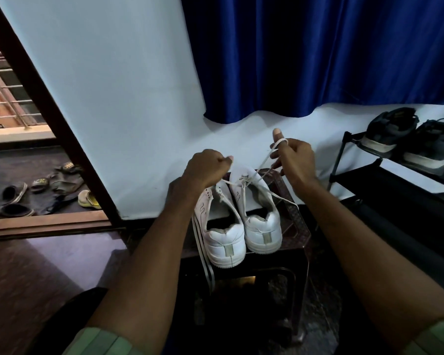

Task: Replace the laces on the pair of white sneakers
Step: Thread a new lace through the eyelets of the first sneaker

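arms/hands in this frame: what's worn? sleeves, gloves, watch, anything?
Both forearms are bare. Light green sleeves with faint paler stripes are pushed up near the elbows, showing at the bottom corners of the view: left sleeve, right sleeve. No gloves on the left hand or right hand. No watch, bracelet or ring visible.

The two white sneakers [239, 221] fill most of the dark stool's surface [296, 226], leaving only a narrow bare strip along its right edge. Open air lies above the heels on the near side. At far right a black shoe rack [385, 175] stands near; a blue curtain [318, 55] hangs above the far side.
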Tool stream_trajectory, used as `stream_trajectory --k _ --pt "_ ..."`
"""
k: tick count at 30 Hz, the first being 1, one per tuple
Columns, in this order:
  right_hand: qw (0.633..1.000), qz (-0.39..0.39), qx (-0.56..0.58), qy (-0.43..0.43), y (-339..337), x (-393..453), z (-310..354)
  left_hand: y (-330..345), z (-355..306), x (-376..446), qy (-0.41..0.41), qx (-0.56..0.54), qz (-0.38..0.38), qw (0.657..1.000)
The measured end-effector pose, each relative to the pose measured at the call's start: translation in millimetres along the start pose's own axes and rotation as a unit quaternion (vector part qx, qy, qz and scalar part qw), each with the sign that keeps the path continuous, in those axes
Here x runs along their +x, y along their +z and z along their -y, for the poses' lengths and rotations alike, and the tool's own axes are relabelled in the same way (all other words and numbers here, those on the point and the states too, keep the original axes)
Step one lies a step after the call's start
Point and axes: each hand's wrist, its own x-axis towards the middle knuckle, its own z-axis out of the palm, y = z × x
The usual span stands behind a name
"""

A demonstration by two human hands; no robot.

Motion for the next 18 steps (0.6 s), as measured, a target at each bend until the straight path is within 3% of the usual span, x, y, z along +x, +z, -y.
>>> stream_trajectory --k 2,4,6,8,10,12,13,14,16,18 --pt "0.999 0.004 -0.007 -0.040 3 -1 1 5 1 -9 0.031 0.098 0.066 0.992" --pt "0.997 0.020 0.003 -0.070 5 -2 6 12 -2 -12 0.048 0.076 0.099 0.991" --pt "0.996 0.030 -0.011 -0.087 8 -4 8 16 -7 -13 0.076 -0.040 0.045 0.995" --pt "0.993 0.028 -0.054 -0.097 13 -5 3 18 -13 -11 0.051 -0.202 -0.049 0.977" --pt "0.991 0.042 -0.085 -0.093 16 -4 -3 17 -17 -8 -0.008 -0.368 -0.080 0.926" --pt "0.986 0.064 -0.119 -0.096 18 -1 -8 15 -18 -6 -0.048 -0.514 -0.048 0.855" --pt "0.981 0.068 -0.149 -0.105 18 -2 -9 13 -17 -6 -0.054 -0.535 -0.033 0.842" --pt "0.974 0.069 -0.183 -0.113 18 -3 -8 11 -16 -6 -0.037 -0.483 -0.039 0.874" --pt "0.965 0.063 -0.228 -0.112 17 -4 -9 9 -6 -5 0.052 -0.195 -0.072 0.977" --pt "0.961 0.058 -0.251 -0.102 15 -2 -11 11 1 -5 0.105 0.053 -0.068 0.991"
